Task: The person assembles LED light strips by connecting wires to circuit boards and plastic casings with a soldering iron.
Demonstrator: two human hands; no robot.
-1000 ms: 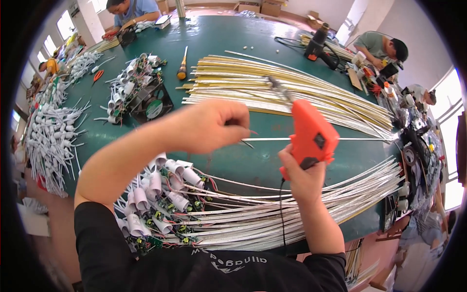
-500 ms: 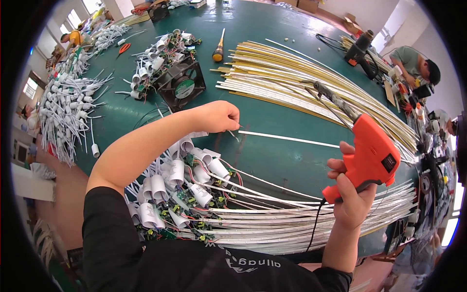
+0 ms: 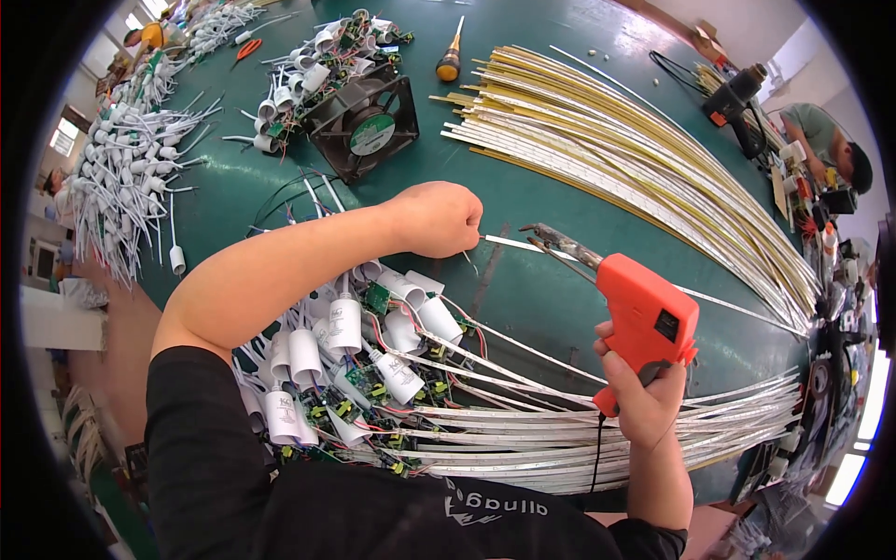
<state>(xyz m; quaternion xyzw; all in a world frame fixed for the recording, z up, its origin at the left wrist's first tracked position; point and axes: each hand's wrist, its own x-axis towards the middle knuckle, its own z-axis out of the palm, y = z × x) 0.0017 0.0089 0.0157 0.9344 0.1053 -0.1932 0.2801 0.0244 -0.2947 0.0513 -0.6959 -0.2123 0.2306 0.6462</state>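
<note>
Two hands are working over the green counter (image 3: 523, 201): the left hand (image 3: 437, 217) is pinching the end of a thin white strip (image 3: 523, 246) lying on it, while the right hand (image 3: 644, 397) is gripping an orange glue gun (image 3: 649, 322), its nozzle touching the strip. Hot glue risks dripping onto nearby fingers or wires if the nozzle is wandering.

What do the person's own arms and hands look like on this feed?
Both forearms are bare, with no gloves, rings or watch showing on the left hand or right hand. A black short-sleeved shirt with pale print covers the upper arms.
</note>
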